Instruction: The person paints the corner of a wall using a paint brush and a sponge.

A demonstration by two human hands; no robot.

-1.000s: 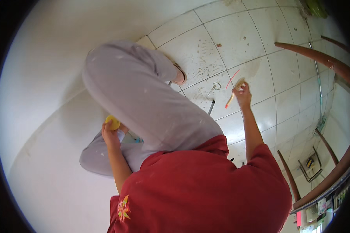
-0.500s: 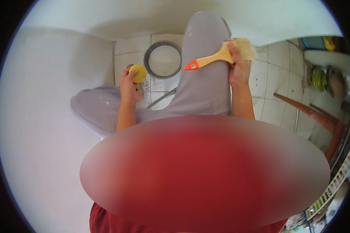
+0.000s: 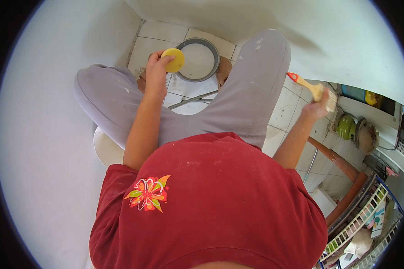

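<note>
My left hand (image 3: 155,76) is raised over the gap between my knees, its fingers and thumb gripping a round yellow disc (image 3: 174,60). Whether the disc is a lid or a pad, I cannot tell. Just beyond it, a round grey tub (image 3: 217,58) holding white liquid (image 3: 197,62) stands on the floor between my feet. Out to the right, past my right knee, my right hand (image 3: 318,108) grips a wide paintbrush (image 3: 306,84) near its bristle end. The brush's red handle tip points up and left, close to the wall, and its pale bristles poke out beyond my fingers.
Pale walls (image 3: 40,148) rise at the left and ahead. On the tiled floor (image 3: 283,110) at the right are a brown wooden bar (image 3: 334,159), a green round object (image 3: 346,127) and a crowded plastic basket rack (image 3: 359,219). White seat (image 3: 107,148) beneath me.
My right hand has swung the paintbrush from above my right thigh out to the right. My left hand still holds the yellow disc, now nearer the tub. The view has tilted.
</note>
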